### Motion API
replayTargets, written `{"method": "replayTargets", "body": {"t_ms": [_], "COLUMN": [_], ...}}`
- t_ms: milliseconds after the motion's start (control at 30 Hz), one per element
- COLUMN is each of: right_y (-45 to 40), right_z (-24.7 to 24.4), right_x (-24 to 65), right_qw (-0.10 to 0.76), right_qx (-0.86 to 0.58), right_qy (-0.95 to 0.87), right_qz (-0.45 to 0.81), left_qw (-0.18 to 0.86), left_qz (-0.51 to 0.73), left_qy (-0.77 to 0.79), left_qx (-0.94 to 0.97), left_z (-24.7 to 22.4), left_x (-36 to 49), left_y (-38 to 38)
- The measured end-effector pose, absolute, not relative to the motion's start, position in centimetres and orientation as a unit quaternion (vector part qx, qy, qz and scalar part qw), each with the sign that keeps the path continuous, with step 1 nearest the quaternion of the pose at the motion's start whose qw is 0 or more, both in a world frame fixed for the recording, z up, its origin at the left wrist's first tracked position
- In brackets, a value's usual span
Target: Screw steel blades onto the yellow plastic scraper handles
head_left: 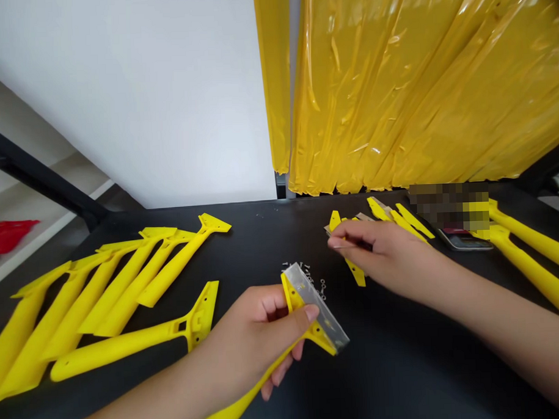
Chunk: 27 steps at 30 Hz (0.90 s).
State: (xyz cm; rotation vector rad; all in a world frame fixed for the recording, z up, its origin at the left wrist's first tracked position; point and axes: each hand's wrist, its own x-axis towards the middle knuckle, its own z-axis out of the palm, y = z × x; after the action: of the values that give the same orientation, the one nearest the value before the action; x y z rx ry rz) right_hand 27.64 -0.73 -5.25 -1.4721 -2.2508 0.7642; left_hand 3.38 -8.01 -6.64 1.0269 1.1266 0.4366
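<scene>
My left hand [260, 332] is closed around a yellow scraper [243, 403] near its wide head. A clear-grey flat blade [327, 318] lies across that head, pressed down by my thumb. My right hand [391, 248] pinches something thin, seen edge-on, between thumb and fingers; its kind cannot be made out. Just under those fingertips lies a yellow clamp plate [356, 273] with holes, and more yellow plates [407, 224] lie behind. Small screws [308, 272] and nuts [323, 287] are scattered beyond the scraper's head, which partly hides them.
Several yellow scraper handles [121, 285] lie in a row on the left, with a single handle [128, 346] nearer me. More handles [529, 268] and a phone [466, 239] are at the right. Yellow plastic sheeting [417, 88] and a white panel [165, 97] stand behind the black table [381, 365].
</scene>
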Motion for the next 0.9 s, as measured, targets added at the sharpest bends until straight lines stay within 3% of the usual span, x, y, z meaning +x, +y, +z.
{"method": "replayTargets", "body": {"t_ms": [133, 400, 533, 900], "right_y": [1.5, 0.5, -0.1, 1.0], "right_z": [-7.0, -6.6, -7.0, -5.1], "right_x": [28.7, 29.1, 29.7, 30.3], "right_qw": [0.112, 0.028, -0.018, 0.027], "right_qx": [-0.575, -0.619, -0.617, -0.581], "right_qy": [-0.808, -0.785, -0.786, -0.785], "right_qz": [0.059, -0.008, 0.035, 0.213], "left_qw": [0.692, 0.692, 0.697, 0.687], "left_qz": [0.193, 0.187, 0.188, 0.184], "left_qy": [0.526, 0.527, 0.524, 0.525], "left_qx": [0.455, 0.457, 0.453, 0.467], "left_z": [-6.5, -6.3, -6.4, -6.6], "left_x": [3.4, 3.1, 3.1, 3.1], "left_y": [-7.8, -7.6, -7.5, -7.3]}}
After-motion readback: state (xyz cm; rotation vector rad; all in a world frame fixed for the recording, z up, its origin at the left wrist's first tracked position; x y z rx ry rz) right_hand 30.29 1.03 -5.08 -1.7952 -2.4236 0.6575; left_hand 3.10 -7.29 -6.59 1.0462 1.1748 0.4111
